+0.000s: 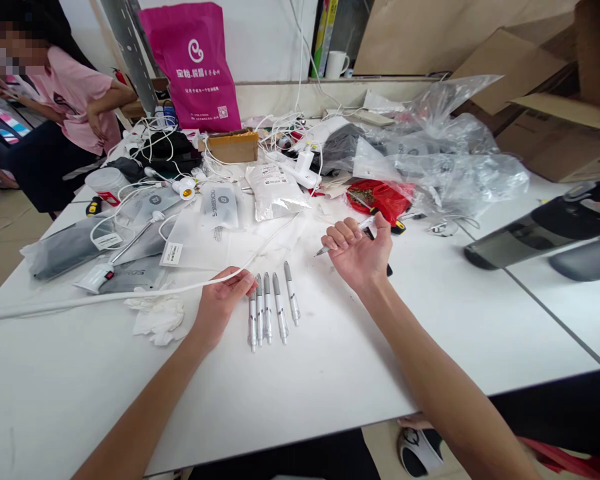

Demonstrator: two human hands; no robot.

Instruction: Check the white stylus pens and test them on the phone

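Several white pens with grey tips and clear pocket clips [267, 310] lie side by side on the white table [330, 387]. My left hand [223, 300] rests at the left of this row, its thumb and fingers closed around the grey end of the leftmost pen [252, 327]. Raised to the right of the row, my right hand [363, 257] is palm up with its fingers curled round another pen [322, 251]. The grey tip of that pen points left; its middle is hidden by my fingers. A white cable [180, 289] runs over the table and past my left fingers.
Crumpled tissue [157, 317] lies left of my left hand. Behind are packaged pouches [220, 207], tangled cables, a red plastic bag [383, 198] and clear plastic wrap [455, 160]. A dark bottle [530, 230] lies at right. A person in pink [80, 93] sits at far left.
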